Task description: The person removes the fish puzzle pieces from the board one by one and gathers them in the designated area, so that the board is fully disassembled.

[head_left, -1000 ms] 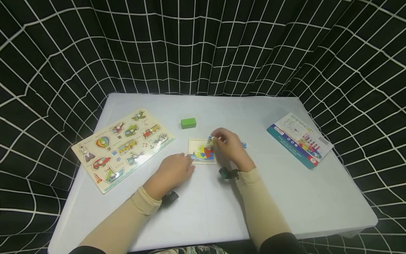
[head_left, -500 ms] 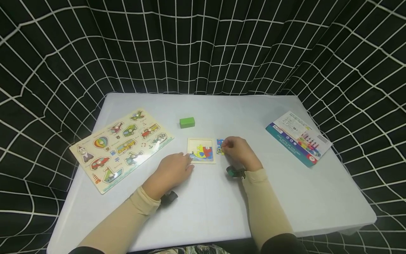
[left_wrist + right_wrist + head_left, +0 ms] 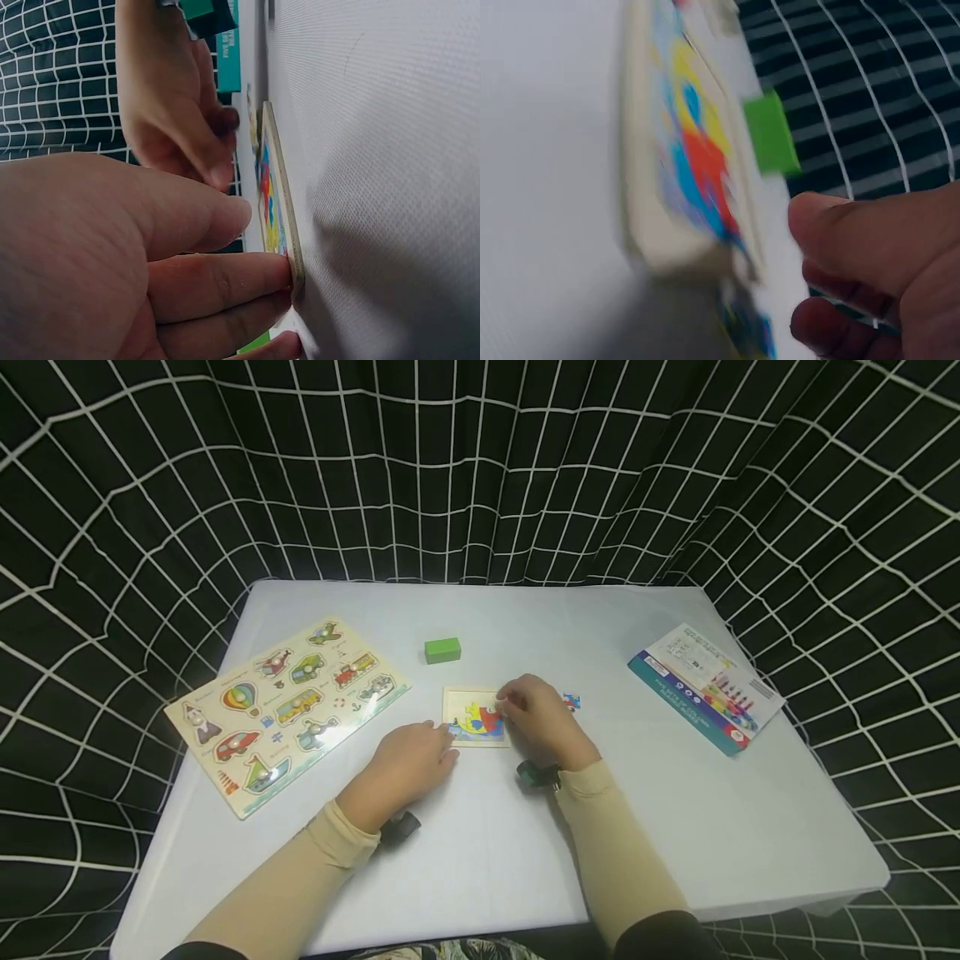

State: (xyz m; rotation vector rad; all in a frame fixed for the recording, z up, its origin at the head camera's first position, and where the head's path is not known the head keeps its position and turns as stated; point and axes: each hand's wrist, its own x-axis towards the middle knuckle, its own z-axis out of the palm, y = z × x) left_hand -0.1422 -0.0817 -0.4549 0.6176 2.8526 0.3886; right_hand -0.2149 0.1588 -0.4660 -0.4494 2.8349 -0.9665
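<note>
A small square wooden jigsaw puzzle (image 3: 474, 739) lies in its frame on the table, with yellow, red and blue pieces inside. My left hand (image 3: 412, 760) rests at its left side; in the left wrist view its extended fingertips (image 3: 274, 271) touch the frame's edge. Over the frame's right side hovers my right hand (image 3: 547, 718), fingers bent. The right wrist view shows its thumb (image 3: 817, 217) and fingers apart, with no piece visible between them. A loose puzzle piece (image 3: 572, 702) lies just beyond the right hand, which hides the table beneath it.
A green block (image 3: 442, 650) sits behind the puzzle. To the left lies a large vehicle peg-puzzle board (image 3: 288, 706). A flat printed box (image 3: 705, 685) is at the right on the white-covered table (image 3: 480, 860). A dark gridded curtain (image 3: 450, 468) surrounds the table.
My right hand, holding a puzzle piece over the frame earlier, went right to the loose pieces and has come back left to the frame's right side. The left hand has stayed put.
</note>
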